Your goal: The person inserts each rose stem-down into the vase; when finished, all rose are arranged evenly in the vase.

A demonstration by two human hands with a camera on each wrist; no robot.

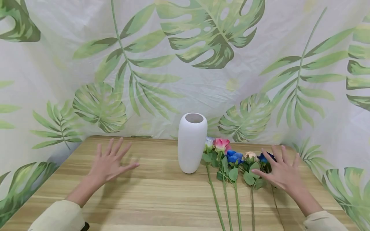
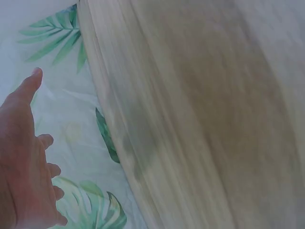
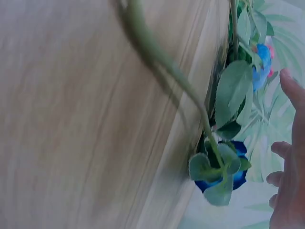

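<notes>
Hands up, fingers spread wide, nothing held
Left hand [image 1: 109,163] is left of the white vase [image 1: 192,147], right hand [image 1: 284,175] by the flowers [image 1: 233,174] just right of it, stems pointing near. I'd pinch stems, not petals; tall vase could tip. Wood-look table [image 1: 144,199], leafy cloth [image 1: 208,32] on the far side.

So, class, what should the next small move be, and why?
Probably lower the right hand to pinch the dark blue flower by its stem: that hand is spread, empty and nearest that flower, while the vase stands upright with no flower showing in it.
</notes>
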